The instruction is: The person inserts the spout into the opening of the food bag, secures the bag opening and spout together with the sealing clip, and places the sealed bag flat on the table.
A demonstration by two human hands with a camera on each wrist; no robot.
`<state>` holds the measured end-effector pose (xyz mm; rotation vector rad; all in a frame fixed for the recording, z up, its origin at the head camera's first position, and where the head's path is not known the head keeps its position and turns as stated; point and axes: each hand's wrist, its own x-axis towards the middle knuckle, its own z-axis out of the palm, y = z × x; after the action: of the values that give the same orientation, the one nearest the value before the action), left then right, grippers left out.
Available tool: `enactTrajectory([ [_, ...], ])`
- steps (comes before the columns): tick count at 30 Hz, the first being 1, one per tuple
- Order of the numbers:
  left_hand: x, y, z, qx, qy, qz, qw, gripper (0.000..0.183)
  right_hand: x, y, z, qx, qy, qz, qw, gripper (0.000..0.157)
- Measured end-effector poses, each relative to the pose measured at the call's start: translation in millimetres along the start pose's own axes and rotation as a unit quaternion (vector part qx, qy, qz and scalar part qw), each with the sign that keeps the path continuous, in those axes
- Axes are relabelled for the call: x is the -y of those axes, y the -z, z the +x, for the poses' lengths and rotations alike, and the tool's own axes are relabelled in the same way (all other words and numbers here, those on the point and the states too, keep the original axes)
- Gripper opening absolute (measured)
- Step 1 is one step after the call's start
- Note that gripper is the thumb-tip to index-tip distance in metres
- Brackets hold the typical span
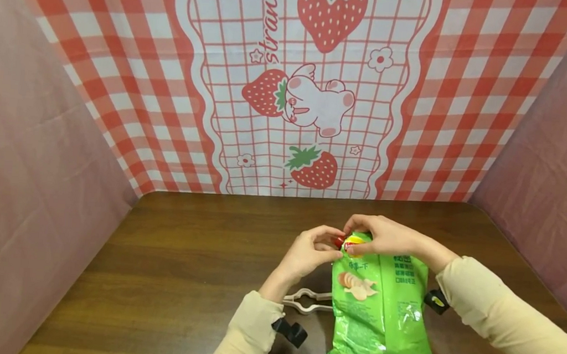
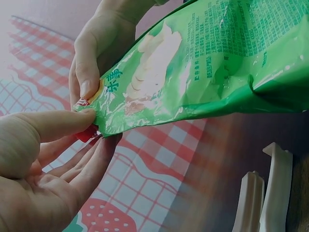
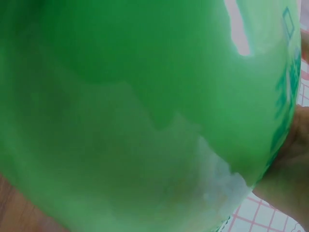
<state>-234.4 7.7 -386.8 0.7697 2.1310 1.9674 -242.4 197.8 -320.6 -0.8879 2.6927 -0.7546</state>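
A green potato chip bag stands tilted over the table, its printed back towards the head camera. My left hand pinches its top left corner between thumb and fingers. Beside it, my right hand grips the same top edge, thumb on the near face by the yellow and red logo. In the left wrist view, both thumbs lie close together on the corner of the bag, with a bit of red showing between the fingers. Green film fills most of the right wrist view.
A pair of white tongs lies on the brown wooden table, partly hidden behind the bag. A red and white strawberry-print cloth hangs at the back, with pink cloth on both sides.
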Motion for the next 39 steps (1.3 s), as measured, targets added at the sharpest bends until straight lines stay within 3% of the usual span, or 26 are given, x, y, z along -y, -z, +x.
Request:
enactTrajectory([
  [10,-1.8,5.3,-4.6,0.008,0.011,0.017,0.9998,0.038,0.1,-2.1,-0.7,-0.017,0.002,0.002,1.0,0.036],
  [18,3.7,20.0,-13.0,0.016,0.043,0.087,0.9951,0.03,0.3,-3.8,-2.6,-0.016,0.013,-0.005,1.0,0.028],
  [23,8.0,30.0,-20.6,0.027,0.036,0.153,0.9873,0.029,-1.8,-6.3,-2.7,-0.017,0.011,-0.01,1.0,0.028],
  [27,13.1,36.7,-29.9,0.078,0.03,0.233,0.9688,0.03,-4.0,-8.0,-4.4,-0.022,0.003,-0.007,1.0,0.029],
  [33,15.5,43.3,-40.4,0.154,0.015,0.353,0.9228,0.026,-7.5,-9.5,-5.8,-0.027,0.001,-0.001,1.0,0.029],
  [35,13.9,44.7,-43.2,0.175,0.014,0.374,0.9106,0.023,-7.7,-9.9,-5.9,-0.025,0.003,0.002,1.0,0.029],
  [39,11.5,45.5,-48.7,0.196,0.01,0.402,0.8943,0.018,-7.4,-10.6,-7.5,-0.026,0.006,0.003,1.0,0.029],
])
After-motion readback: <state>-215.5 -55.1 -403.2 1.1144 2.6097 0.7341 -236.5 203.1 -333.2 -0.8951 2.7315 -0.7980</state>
